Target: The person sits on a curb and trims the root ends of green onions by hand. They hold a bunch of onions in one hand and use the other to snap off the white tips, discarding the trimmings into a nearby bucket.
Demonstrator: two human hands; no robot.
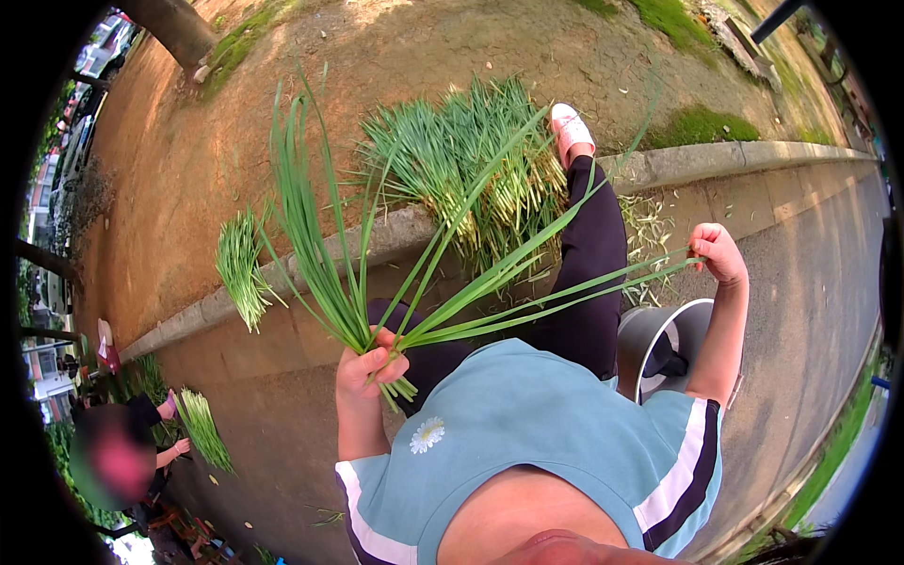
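Note:
My left hand [371,361] grips a bunch of garlic chives [321,289] near the base, in front of my chest. The cut pale stems stick out below the fist, and the long green leaves fan out above it. A few leaf blades stretch off to the right, where my right hand [717,253] pinches their tips between thumb and fingers. Past my knees, a large heap of garlic chives [487,162] lies over the kerb, beside my right leg. Farther left, a smaller bundle [244,268] rests across the kerb edge.
A grey bucket [664,346] with dark cloth inside stands by my right hip. Stripped leaves [646,240] litter the pavement beyond it. The stone kerb [706,166] runs across the front. At left, another person [116,459] sits near another bundle of chives [203,429].

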